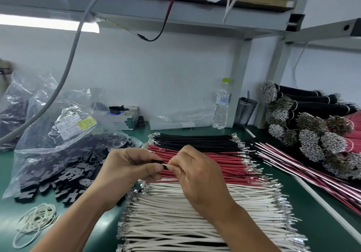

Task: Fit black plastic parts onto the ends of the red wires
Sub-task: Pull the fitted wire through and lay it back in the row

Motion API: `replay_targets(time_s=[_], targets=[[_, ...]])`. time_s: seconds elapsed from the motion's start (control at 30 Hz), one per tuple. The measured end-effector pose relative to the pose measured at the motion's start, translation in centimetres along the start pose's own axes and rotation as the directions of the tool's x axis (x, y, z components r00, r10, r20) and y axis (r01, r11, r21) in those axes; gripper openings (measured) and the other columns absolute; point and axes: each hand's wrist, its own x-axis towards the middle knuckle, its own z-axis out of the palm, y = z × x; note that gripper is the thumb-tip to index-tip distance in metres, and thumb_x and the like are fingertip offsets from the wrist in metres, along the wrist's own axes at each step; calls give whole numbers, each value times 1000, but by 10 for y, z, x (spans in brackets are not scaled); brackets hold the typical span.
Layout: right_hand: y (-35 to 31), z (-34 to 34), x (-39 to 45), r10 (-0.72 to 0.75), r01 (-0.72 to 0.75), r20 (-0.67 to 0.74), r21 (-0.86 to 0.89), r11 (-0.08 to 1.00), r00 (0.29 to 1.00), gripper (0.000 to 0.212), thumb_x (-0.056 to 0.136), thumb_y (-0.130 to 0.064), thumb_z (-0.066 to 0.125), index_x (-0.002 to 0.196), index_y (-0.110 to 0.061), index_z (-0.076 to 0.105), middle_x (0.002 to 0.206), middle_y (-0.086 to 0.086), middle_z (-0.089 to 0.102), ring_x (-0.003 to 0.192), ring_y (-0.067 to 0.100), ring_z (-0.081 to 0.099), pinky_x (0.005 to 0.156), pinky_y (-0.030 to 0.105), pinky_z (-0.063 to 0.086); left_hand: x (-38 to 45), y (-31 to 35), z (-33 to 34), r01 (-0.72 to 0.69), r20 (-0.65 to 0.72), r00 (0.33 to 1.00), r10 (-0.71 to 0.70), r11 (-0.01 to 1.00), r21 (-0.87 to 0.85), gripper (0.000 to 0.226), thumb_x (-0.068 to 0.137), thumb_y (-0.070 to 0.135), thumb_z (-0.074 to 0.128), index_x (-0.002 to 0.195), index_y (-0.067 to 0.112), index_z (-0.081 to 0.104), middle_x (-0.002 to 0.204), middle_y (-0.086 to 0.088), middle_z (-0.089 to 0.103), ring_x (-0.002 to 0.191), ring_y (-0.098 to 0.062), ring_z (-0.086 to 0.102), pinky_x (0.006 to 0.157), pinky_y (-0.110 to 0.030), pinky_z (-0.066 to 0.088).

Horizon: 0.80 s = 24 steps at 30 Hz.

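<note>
Two hands meet above a green table (304, 208). The left hand (127, 167) pinches a small black plastic part (157, 162) between thumb and fingers. The right hand (197, 171) pinches a wire end right against it. Beneath them lie flat rows of black wires (195, 140), red wires (224, 164) and white wires (185, 218). A clear bag of black parts (64, 154) sits left.
</note>
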Motion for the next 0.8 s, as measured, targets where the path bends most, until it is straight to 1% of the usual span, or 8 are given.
replay_targets(time_s=[0.17,0.23,0.33,0.4,0.47,0.6,0.7,0.8], targets=[[11,-12,5,66,-65,24,-45,997,998,28,101,-46,52,118,-27,61,106,-14,57,98,6,52,79,23,44,6,3,-8,-77,-150,987,56,987,-141,34,58,18,86,89,7,83,85,-25,77,67,-29,77,64,-29,63],[18,-14,4,86,-82,64,-63,995,994,27,100,-46,54,118,-28,64,100,-15,61,92,4,55,72,24,45,8,2,-12,-68,-181,983,28,973,-219,37,57,18,85,92,6,82,90,-26,77,70,-28,77,65,-29,63],[26,-26,19,124,-121,-113,32,992,986,21,101,-37,57,100,-23,72,78,-12,60,69,5,53,58,24,44,8,4,-18,-49,-127,992,28,985,-167,39,70,24,83,108,14,80,108,-15,79,87,-28,78,70,-31,64],[37,-43,39,335,-238,-258,343,909,906,19,100,-34,58,96,-23,72,69,-8,58,57,6,48,49,26,39,7,5,-25,-27,-131,991,28,1000,12,35,75,31,82,109,24,81,108,-7,80,91,-27,78,69,-27,63],[53,-70,59,578,-284,-336,624,728,743,14,99,-27,61,95,-20,72,63,-5,57,50,9,45,43,29,38,6,5,-34,15,-167,986,16,983,184,28,73,29,83,101,31,83,98,-4,81,86,-24,77,65,-21,62],[94,-127,77,871,-165,-267,918,359,413,15,100,-19,60,104,-14,73,59,-6,56,46,8,45,39,22,37,10,-2,-48,53,-167,986,19,906,419,23,78,21,86,89,41,82,84,4,81,68,-13,75,55,-15,55],[124,-162,75,895,-120,-223,950,289,387,18,100,-24,60,109,-13,72,63,-6,56,47,7,42,40,21,33,13,-8,-64,71,-127,992,11,781,620,29,78,24,89,83,51,79,79,14,79,69,-9,75,64,-21,57],[150,-184,67,872,-267,-239,888,375,427,17,98,-22,63,107,-14,75,64,-5,58,44,6,39,38,20,29,12,-15,-74,78,-75,997,-29,577,813,36,74,35,92,80,64,72,75,26,74,66,0,71,74,-33,61]])
